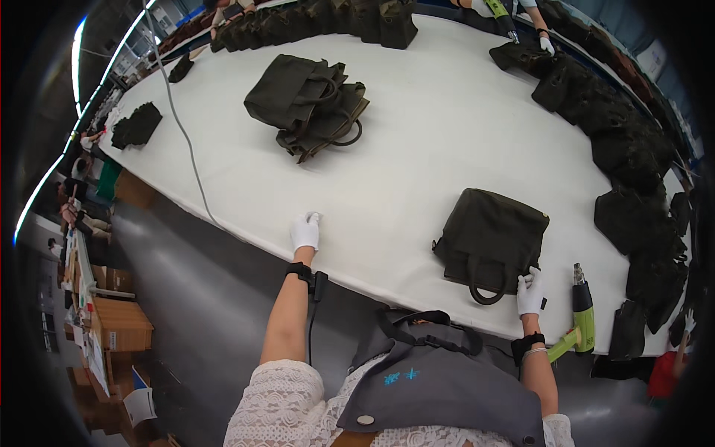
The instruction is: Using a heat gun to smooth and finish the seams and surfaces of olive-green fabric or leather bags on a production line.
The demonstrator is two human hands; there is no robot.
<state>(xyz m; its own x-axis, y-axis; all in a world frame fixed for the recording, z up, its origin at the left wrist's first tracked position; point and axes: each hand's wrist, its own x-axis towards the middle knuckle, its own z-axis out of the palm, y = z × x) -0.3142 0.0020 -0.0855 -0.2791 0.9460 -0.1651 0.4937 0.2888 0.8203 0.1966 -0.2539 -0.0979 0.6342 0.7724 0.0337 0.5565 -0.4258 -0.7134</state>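
A dark olive handbag point(495, 231) lies flat on the white-covered table point(387, 194) in front of me to the right, its looped handle toward me. At its near right corner, my right hand point(531, 292), in a white glove, has its fingers closed on the edge. Farther left, my left hand point(304, 232), also gloved in white, rests by the table's near edge. Its fingers are curled in, and nothing shows in them. A green heat gun point(583, 316) with a metal nozzle stands just right of my right hand.
Stacked dark bags point(305, 104) lie toward the far left. Rows of bags point(629, 149) line the right and far edges. A grey cable point(182, 127) hangs across the left side. Another person's gloved hand point(547, 45) and a second heat gun point(502, 16) are at the far right.
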